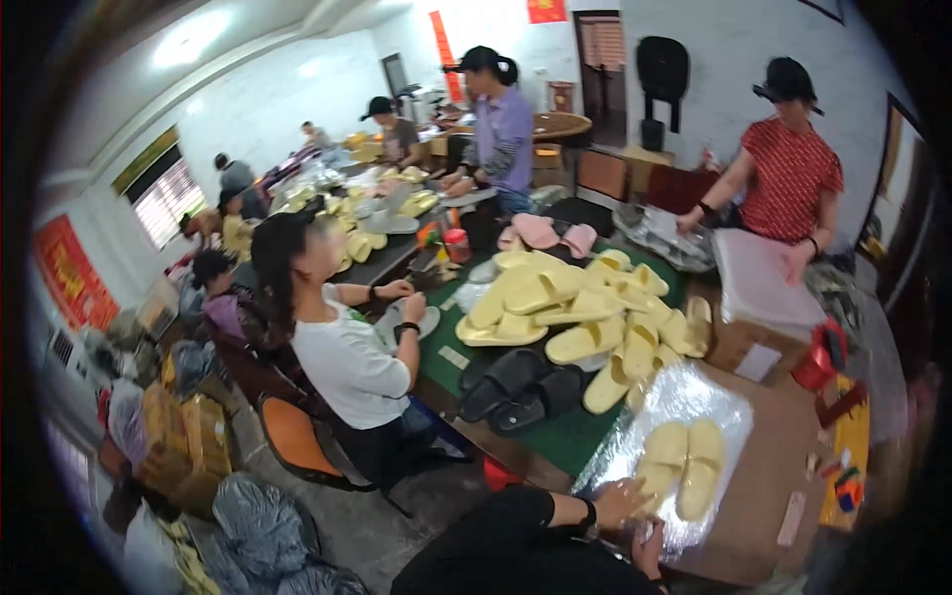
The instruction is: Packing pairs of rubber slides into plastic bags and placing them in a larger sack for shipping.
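Observation:
A pair of pale yellow slippers (pixel 704 468) lies side by side on a shiny clear plastic bag (pixel 730 405) near the front of the table. My left hand (pixel 621 502), with a dark band at the wrist, is beside the left slipper at the bag's near edge. Its fingers are stretched out and touch the bag or the slipper's end. Close below it, my right hand (pixel 649 547) has its fingers closed near the bag's corner; what they hold is too small to make out.
Beyond the bag are a heap of yellow slippers (pixel 555 297), black slippers (pixel 521 389) and pink slippers (pixel 540 233). A stack of clear bags (pixel 769 278) tops a cardboard box (pixel 754 347) at right. A red tape dispenser (pixel 823 359) stands nearby. Several co-workers sit or stand around.

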The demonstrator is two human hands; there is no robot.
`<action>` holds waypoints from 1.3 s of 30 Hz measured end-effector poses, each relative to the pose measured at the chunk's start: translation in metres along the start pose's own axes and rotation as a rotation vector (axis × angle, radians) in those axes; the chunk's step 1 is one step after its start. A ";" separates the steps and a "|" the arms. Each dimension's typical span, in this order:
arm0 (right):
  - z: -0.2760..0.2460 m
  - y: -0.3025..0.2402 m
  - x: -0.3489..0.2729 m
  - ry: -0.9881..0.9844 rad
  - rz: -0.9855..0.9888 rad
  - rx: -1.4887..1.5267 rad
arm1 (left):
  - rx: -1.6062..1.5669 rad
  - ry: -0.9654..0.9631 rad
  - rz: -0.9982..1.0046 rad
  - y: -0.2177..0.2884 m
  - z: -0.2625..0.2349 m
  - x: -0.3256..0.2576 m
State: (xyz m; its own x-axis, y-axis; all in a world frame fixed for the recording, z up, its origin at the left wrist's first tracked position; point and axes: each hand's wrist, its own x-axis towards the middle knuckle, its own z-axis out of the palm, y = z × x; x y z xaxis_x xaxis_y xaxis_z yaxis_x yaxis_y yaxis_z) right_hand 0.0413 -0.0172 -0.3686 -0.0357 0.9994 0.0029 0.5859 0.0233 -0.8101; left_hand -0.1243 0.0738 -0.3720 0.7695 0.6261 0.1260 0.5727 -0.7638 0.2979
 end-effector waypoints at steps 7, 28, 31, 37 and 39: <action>-0.043 0.018 -0.010 -0.279 -0.336 -0.401 | -0.404 -0.086 -0.342 0.002 0.023 0.008; -0.061 0.063 0.031 -0.346 -0.303 -0.213 | -1.602 -0.001 -0.998 0.020 0.020 0.030; -0.088 0.035 0.043 -0.391 -0.467 -0.686 | -1.753 -0.022 -1.066 -0.003 0.038 0.010; -0.109 0.045 0.038 -0.073 -0.228 -0.455 | -1.764 -0.055 -0.904 0.036 0.013 0.061; -0.097 0.052 0.043 0.057 -0.126 -0.506 | -1.808 -0.081 -0.800 0.025 0.024 0.066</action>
State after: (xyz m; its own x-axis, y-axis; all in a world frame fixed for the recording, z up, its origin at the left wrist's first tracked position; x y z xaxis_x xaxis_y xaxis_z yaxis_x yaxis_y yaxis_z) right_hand 0.1492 0.0295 -0.3540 -0.0951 0.9875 0.1254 0.8982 0.1395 -0.4170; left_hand -0.0525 0.0923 -0.3787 0.5660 0.6382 -0.5219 -0.1307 0.6945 0.7075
